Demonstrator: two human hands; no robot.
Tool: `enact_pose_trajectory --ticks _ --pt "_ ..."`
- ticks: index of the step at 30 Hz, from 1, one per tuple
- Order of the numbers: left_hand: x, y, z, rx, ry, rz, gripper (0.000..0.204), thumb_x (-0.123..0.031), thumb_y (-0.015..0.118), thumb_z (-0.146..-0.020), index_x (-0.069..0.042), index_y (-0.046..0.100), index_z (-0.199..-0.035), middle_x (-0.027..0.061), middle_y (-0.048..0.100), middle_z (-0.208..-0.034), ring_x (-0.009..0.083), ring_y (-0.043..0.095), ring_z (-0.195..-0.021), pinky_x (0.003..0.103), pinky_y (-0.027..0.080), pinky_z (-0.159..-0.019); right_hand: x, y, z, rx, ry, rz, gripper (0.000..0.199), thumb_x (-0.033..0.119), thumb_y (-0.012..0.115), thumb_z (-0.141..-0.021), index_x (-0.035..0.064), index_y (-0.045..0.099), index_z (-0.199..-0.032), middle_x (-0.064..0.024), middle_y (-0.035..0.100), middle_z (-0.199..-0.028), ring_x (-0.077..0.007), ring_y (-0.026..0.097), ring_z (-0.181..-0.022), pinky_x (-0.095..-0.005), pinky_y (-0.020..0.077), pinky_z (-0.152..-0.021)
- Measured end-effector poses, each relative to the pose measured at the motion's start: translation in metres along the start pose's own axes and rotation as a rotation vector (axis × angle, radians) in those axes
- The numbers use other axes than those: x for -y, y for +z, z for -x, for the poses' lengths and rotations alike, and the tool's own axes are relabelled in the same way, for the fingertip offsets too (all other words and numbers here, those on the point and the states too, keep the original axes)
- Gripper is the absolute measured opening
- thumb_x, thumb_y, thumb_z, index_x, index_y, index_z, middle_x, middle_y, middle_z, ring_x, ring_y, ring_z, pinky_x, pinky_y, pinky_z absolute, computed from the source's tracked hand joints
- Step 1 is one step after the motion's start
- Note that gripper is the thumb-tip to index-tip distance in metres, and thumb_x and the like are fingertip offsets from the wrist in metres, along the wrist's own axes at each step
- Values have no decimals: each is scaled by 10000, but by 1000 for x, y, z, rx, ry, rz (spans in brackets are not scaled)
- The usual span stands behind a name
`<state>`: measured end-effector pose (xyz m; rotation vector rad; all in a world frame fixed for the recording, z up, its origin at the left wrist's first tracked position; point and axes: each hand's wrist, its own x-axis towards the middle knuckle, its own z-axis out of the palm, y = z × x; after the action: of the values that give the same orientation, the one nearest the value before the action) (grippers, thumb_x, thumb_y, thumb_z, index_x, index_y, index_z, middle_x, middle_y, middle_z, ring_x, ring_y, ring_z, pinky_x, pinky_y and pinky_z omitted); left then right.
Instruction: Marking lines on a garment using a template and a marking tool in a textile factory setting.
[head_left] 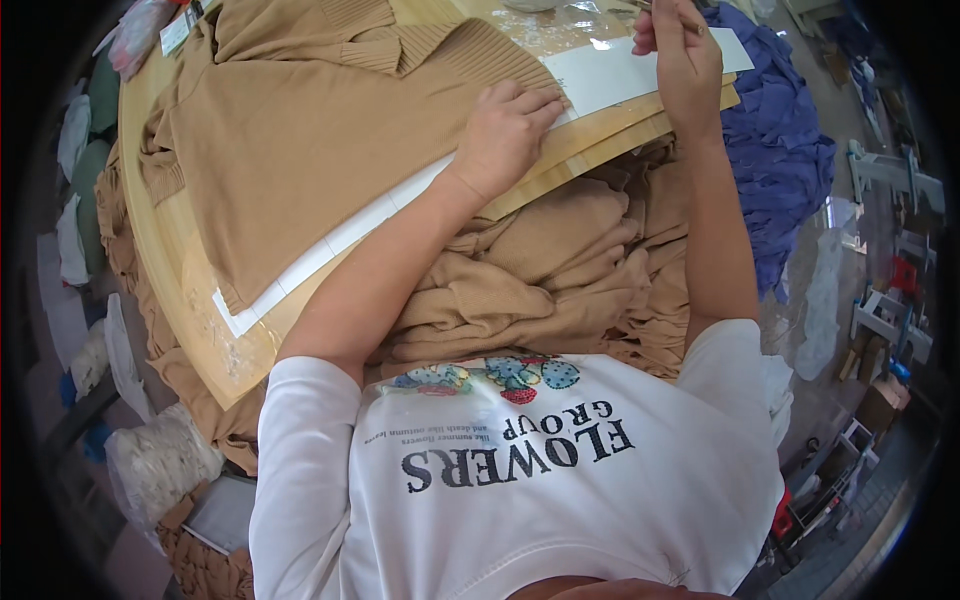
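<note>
A tan knitted sweater (300,130) lies spread on the table, with a white board (340,240) showing along its near edge. My left hand (510,135) rests on the sweater's ribbed hem, its fingers bent and closed at the edge of the knit. Further right, my right hand (685,65) is raised over the end of the white board. Its fingers are closed round a thin brownish stick-like tool (692,20), partly cut off by the top of the view. I cannot tell its exact kind.
Bunched tan knitwear (530,260) fills the space between my body and the table (220,365). A heap of blue-purple knitwear (775,150) lies to the right. White stools (890,175) stand beyond it. A clear plastic bag of pale material (165,460) is at lower left.
</note>
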<state>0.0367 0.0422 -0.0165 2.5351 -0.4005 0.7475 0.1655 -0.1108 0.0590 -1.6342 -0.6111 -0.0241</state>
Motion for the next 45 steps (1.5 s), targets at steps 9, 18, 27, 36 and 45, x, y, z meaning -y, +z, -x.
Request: enact_pose_trajectory --ticks 9,18,27,36,45 --pt "-56 -4 3 285 -137 -385 568 -397 618 -732 8 543 -1124 180 500 -1173 319 408 -1115 610 249 -944 -33 41 -102 125 -479 638 138 118 577 -820 -4 586 -755 -63 576 -708 -117 561 -686 -263 442 -612" --pt "-63 -1 16 313 -281 -251 714 -471 666 -692 -158 428 -1288 173 295 -1382 418 248 -1264 731 197 -889 2 59 -108 339 5 454 247 207 648 -797 -39 656 -783 -60 619 -649 -110 543 -570 -257 432 -542" --pt "-68 4 14 328 -284 -285 730 -467 667 -695 -191 408 -1319 145 278 -1395 432 224 -1272 743 206 -875 47 40 -45 -198 99 -244 123 145 555 -891 24 553 -872 -62 612 -781 -117 607 -662 -234 513 -610" --pt "-65 5 18 347 -302 -325 716 -462 669 -700 -226 406 -1323 108 264 -1402 437 199 -1279 747 208 -875 18 40 56 66 66 -154 120 49 541 -893 -31 458 -926 -126 614 -829 -157 636 -714 -247 538 -650" --pt "-63 10 19 338 -296 -331 720 -464 669 -683 -218 426 -1315 112 297 -1393 460 210 -1284 775 160 -887 11 50 60 107 99 -49 99 39 584 -869 -24 508 -865 -81 613 -797 -123 630 -697 -220 513 -609"
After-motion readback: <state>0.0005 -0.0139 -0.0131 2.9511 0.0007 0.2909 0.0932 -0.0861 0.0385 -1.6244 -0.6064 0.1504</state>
